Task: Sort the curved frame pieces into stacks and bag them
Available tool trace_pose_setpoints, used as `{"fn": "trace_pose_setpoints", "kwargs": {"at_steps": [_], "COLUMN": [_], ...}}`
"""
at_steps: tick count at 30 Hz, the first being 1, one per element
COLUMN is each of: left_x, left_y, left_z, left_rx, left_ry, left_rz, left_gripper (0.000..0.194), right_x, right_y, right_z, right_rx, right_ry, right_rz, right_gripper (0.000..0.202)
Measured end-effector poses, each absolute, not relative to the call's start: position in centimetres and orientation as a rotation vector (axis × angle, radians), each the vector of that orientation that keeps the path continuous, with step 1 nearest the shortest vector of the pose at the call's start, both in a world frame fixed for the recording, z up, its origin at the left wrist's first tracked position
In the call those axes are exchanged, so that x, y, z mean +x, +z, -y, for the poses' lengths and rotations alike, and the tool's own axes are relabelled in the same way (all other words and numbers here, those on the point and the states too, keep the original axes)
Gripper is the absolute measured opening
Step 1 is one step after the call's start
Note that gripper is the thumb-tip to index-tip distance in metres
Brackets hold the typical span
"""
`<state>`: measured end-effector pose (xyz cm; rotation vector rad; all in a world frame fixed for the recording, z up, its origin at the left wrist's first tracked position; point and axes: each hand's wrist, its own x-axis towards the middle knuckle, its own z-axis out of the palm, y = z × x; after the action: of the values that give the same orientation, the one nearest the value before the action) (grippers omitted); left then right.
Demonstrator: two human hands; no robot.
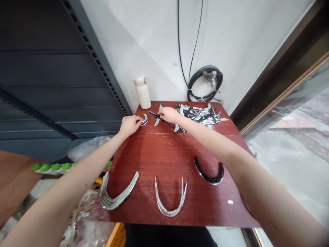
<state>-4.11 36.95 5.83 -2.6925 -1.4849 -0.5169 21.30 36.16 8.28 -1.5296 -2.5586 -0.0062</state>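
My left hand (131, 125) is at the far left of the red-brown table, its fingertips closed on the end of a small stack of silvery curved strips (145, 119). Close by, my right hand (168, 114) pinches a black curved strip (154, 114); its fingertips are partly hidden. Beneath that hand lies a pale curved strip (156, 122). A tangled heap of black, white and silvery strips (200, 115) spreads to the right. Nearer me rest a nested bundle of pale U-shaped strips (113, 203), a smaller pale U-shaped set (168, 212) and a black U-shaped set (209, 179).
A cream flask (143, 93) stands at the table's back left corner. Coiled black cable (191, 92) hangs against the white wall. Dark metal shelving (51, 75) rises on the left, above green-capped bottles (56, 166). A yellow crate (117, 236) sits below the front edge.
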Motion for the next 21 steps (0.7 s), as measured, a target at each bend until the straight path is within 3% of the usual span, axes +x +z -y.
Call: {"fn": "trace_pose_setpoints", "kwargs": {"at_steps": [11,16,21], "left_x": [-3.7,-3.0,-1.3], "left_y": [5.5,5.2,5.6], "left_z": [-35.9,-37.7,-38.2], "left_rx": [-2.601,-2.563,-2.480], "left_ry": [-0.493,-0.515,-0.602], "left_rz": [1.531,1.579,1.633], "left_gripper": [0.028,0.028,0.034], "right_x": [21.7,24.5,27.6], "right_y": [8.8,10.3,10.5], "right_z": [-37.1,-35.8,-32.4], "right_rx": [-1.710,-1.809,-1.726], "right_ry": [-0.077,-0.096,-0.150], "right_rz": [2.407,2.421,2.567], "right_gripper": [0.037,0.027,0.029]}}
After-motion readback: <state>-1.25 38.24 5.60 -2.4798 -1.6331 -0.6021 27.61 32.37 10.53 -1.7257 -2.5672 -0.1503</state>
